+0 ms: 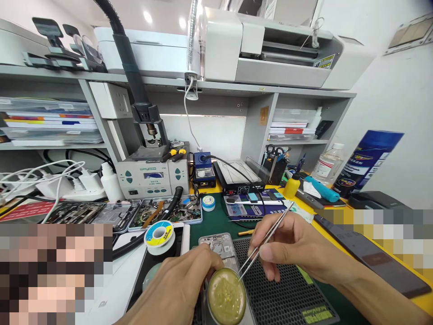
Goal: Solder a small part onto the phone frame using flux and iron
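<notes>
My left hand (pixel 181 280) is closed around the left rim of a round tin of yellow-green paste (pixel 226 295), which looks like flux. Between the thumb and fingers of my right hand (pixel 291 246) are slim metal tweezers (pixel 267 241), slanting down to the left. Their tips are at the tin's upper right rim; whether they touch the paste I cannot tell. Under the tin lies an opened phone frame (pixel 225 248), partly hidden by the tin and my left hand. A black perforated mat (pixel 270 293) extends to the right beneath my right hand.
A solder wire spool (pixel 158 237) stands left of my left hand. Behind are a tray of circuit boards (pixel 165 212), a small blue-and-white tin (pixel 208 203) and a rework station (pixel 149 178). A black cable (pixel 241 174) arcs over the bench; a yellow bottle (pixel 291 187) stands right.
</notes>
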Motion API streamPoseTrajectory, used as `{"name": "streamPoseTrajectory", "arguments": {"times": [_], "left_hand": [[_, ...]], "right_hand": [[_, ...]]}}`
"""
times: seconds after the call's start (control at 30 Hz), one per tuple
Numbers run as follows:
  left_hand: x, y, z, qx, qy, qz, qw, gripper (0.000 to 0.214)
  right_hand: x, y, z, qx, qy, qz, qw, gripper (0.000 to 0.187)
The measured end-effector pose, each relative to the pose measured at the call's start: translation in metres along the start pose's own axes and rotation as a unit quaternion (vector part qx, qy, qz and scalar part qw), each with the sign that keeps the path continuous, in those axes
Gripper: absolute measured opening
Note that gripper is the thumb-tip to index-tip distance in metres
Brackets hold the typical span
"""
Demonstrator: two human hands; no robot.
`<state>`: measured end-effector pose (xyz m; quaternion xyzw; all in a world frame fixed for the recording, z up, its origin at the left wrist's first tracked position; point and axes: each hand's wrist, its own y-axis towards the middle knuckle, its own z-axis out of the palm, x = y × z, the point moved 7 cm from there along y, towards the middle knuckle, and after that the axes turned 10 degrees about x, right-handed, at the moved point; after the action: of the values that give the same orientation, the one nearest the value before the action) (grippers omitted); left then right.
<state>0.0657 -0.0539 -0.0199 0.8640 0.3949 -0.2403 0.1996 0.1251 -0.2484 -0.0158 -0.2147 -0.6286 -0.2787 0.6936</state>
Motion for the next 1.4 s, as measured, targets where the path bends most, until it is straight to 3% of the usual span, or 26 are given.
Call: {"name": "streamPoseTrajectory", "arguments": {"times": [0.23, 0.77, 1.03, 1.23, 1.4], "left_hand": [[0.009, 0.012, 0.008, -0.002, 0.021, 0.031, 0.999, 0.04], [0.01, 0.013, 0.013, -0.018, 0.057, 0.061, 0.996, 0.028], [-0.009, 0.008, 0.002, -0.03, 0.093, 0.089, 0.991, 0.018], [-0.02, 0.002, -0.001, -0.045, 0.124, 0.089, 0.987, 0.047], [-0.023, 0.003, -0.005, -0.084, 0.142, 0.059, 0.985, 0.04]], "right_hand": [[0.0, -0.001, 0.001, 0.003, 0.006, 0.006, 1.0, 0.017], [-0.003, -0.001, 0.009, 0.023, 0.023, 0.021, 0.999, 0.015], [-0.004, -0.001, 0.017, 0.032, 0.028, 0.015, 0.999, 0.014], [-0.005, -0.002, 0.017, 0.034, 0.032, 0.015, 0.999, 0.015], [0.002, 0.003, 0.016, 0.02, 0.076, -0.005, 0.997, 0.013]]}}
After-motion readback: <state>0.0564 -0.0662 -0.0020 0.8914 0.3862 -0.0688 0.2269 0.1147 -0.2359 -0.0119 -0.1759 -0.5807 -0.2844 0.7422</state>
